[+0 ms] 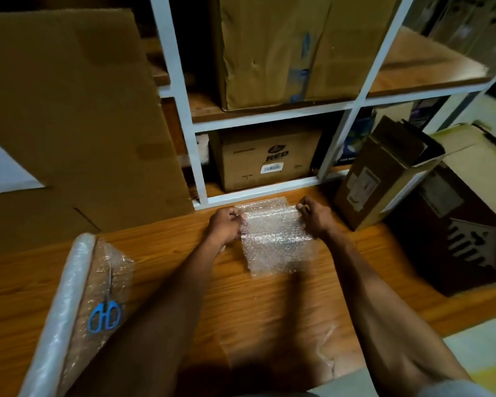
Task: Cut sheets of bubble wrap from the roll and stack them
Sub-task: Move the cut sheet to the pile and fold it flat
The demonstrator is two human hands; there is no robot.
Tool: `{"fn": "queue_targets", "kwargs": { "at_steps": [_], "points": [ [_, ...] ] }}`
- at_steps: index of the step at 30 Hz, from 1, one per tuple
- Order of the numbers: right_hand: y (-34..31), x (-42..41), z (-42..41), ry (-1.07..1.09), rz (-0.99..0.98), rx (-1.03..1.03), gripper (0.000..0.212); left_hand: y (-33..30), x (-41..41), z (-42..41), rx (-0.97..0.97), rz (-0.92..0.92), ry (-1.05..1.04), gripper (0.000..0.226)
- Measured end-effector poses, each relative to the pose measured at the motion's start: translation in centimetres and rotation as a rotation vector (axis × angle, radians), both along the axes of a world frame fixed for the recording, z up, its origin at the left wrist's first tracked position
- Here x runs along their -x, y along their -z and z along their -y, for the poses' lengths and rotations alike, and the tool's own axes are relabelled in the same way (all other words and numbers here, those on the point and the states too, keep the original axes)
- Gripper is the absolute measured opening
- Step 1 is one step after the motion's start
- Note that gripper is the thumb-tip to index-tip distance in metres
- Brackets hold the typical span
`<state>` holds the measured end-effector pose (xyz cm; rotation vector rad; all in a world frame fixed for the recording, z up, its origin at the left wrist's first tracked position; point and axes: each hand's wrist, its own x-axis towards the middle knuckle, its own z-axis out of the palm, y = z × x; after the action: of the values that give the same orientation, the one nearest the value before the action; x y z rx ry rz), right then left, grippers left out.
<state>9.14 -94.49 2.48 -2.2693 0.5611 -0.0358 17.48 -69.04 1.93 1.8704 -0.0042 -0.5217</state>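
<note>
Bubble-wrap sheet (pixel 275 239) between both hands

Dim, warm light — brightest on the upper-right shelf (pixel 430 67). Dark shadow over the near floor (pixel 269 325). Wide-angle bending at edges; soft blur throughout — corners murky.

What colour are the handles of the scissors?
Blue handles on the scissors, seen in the head view, lying on the bubble wrap roll.

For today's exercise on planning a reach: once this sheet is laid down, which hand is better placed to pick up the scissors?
Probably the left hand. The scissors lie on the bubble wrap roll at the person's left, while the right hand would have to cross over the cut sheet both hands now pinch.
</note>
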Motion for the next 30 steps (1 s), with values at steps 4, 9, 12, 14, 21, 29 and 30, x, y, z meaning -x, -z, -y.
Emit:
{"fn": "queue_targets", "kwargs": {
  "at_steps": [4,9,12,14,21,29,30],
  "points": [
    [2.4,-2.6,1.4,-0.023,-0.005,0.031,0.018,2.4,-2.8,1.4,-0.152,0.039,-0.023,0.01],
    [4.3,-5.5,2.2,-0.071,0.034,0.112,0.017,4.7,-5.2,2.5,-0.301,0.126,-0.038,0.013],
    [5.3,-6.9,2.8,-0.072,0.053,0.105,0.042,6.0,-6.3,2.8,-0.357,0.182,-0.022,0.013],
    [6.1,-7.8,3.3,-0.087,0.067,0.113,0.051,6.7,-6.8,3.0,-0.386,0.21,-0.029,0.014],
    [7.6,-9.6,4.0,-0.095,0.021,0.15,0.028,8.2,-7.9,3.6,-0.45,0.356,-0.056,0.016],
    [9.1,-9.9,3.5,-0.023,0.121,0.164,0.028,9.5,-7.8,3.8,-0.478,0.403,-0.141,0.011],
    [9.3,-9.8,3.4,0.015,0.136,0.166,0.028,9.5,-7.5,3.9,-0.489,0.401,-0.179,0.011]
  ]
}}
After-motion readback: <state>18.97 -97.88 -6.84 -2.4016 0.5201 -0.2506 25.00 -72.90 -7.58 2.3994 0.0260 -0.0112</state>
